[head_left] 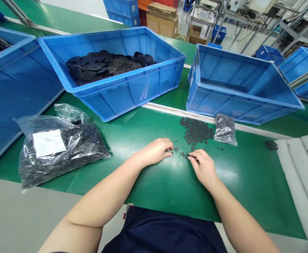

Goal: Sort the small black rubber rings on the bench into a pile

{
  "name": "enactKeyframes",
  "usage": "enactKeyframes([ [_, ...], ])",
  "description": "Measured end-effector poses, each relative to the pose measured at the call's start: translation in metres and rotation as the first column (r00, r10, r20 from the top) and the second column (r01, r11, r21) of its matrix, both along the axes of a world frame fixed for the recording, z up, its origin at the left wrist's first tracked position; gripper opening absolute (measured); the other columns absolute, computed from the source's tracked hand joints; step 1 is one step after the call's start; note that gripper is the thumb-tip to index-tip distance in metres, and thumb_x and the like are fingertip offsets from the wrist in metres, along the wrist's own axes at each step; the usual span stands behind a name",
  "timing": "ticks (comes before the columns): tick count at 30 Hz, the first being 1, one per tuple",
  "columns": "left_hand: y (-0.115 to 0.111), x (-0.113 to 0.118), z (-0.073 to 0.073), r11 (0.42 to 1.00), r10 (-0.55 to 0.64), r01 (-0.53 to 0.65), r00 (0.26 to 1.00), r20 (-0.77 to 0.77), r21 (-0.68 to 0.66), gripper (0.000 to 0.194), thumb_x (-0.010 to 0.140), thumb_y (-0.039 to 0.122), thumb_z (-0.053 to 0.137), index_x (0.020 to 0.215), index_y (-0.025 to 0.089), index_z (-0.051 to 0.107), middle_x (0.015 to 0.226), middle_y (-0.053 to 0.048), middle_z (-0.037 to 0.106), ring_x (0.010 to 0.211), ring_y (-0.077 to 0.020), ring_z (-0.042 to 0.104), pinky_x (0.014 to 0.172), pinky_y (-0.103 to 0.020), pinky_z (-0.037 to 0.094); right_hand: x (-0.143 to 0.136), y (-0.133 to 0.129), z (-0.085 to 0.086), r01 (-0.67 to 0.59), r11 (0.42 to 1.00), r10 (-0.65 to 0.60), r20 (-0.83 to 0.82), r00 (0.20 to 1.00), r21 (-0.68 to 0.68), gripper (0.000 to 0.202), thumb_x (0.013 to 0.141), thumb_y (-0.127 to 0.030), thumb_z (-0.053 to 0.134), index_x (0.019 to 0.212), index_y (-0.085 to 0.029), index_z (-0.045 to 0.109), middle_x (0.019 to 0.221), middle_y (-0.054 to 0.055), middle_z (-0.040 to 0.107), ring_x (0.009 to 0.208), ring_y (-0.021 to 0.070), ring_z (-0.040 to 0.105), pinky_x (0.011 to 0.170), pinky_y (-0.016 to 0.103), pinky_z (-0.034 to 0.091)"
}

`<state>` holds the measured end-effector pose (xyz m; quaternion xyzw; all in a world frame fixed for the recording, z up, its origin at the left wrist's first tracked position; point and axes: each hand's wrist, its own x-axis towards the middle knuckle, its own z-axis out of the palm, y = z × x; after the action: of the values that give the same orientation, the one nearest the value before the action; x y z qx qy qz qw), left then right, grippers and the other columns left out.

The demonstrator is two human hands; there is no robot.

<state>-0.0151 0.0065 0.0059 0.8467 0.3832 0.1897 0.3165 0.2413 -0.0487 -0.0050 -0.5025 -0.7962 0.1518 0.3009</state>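
Head view shows small, round black rubber-like rings (182, 154) between the hands, inward from the near edge of the green desk (154, 186), just left of the nearer right hand (203, 165), pinching one; whether the curled left hand (157, 150) grasps any, I cannot tell.

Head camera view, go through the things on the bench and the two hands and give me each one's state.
Left hand: fingers curled, beside small rings
Right hand: fingertips at a small ring, grip unclear
Ring pile: loose, spread out
Large bag: bulging with dark parts, labelled
Small bag: filled, lying flat
Middle bin: open, part-filled with black discs
Right bin: open-topped, upright
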Motion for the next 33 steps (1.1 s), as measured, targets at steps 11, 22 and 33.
enactKeyframes([
  [11,-0.004,0.004,0.000,1.000,0.021,-0.021,0.999,-0.050,0.007,0.014,0.081,0.021,0.078,0.091,0.018,0.068,0.093,-0.003,0.066,0.082,-0.0170,0.062,0.075,-0.027,0.046,-0.016,-0.002,-0.009,-0.013,0.998,0.009,0.073,0.997,0.057,0.019,0.096,-0.022,0.056,0.092,-0.021,0.074,0.086,0.007,0.067,0.083,0.0198,0.063,0.077,0.033,0.054],
  [22,-0.009,0.013,-0.001,0.997,0.055,-0.053,0.998,-0.023,0.058,0.014,0.089,0.021,0.064,0.076,0.017,0.064,0.074,-0.001,0.061,0.067,-0.0142,0.055,0.063,-0.026,0.039,0.040,0.016,-0.005,0.311,0.943,-0.319,0.054,0.946,0.120,0.018,0.092,-0.030,0.057,0.093,-0.018,0.071,0.085,0.007,0.067,0.077,0.0203,0.063,0.076,0.036,0.054],
  [33,-0.006,0.011,-0.008,0.987,0.068,-0.083,0.991,0.113,0.139,0.016,0.094,0.025,0.061,0.107,0.019,0.069,0.097,-0.007,0.064,0.092,-0.0190,0.062,0.085,-0.032,0.050,0.039,0.019,-0.008,0.323,0.941,-0.336,0.178,0.925,0.099,0.026,0.096,-0.028,0.046,0.086,-0.017,0.067,0.081,0.008,0.063,0.079,0.0228,0.059,0.078,0.037,0.048],
])
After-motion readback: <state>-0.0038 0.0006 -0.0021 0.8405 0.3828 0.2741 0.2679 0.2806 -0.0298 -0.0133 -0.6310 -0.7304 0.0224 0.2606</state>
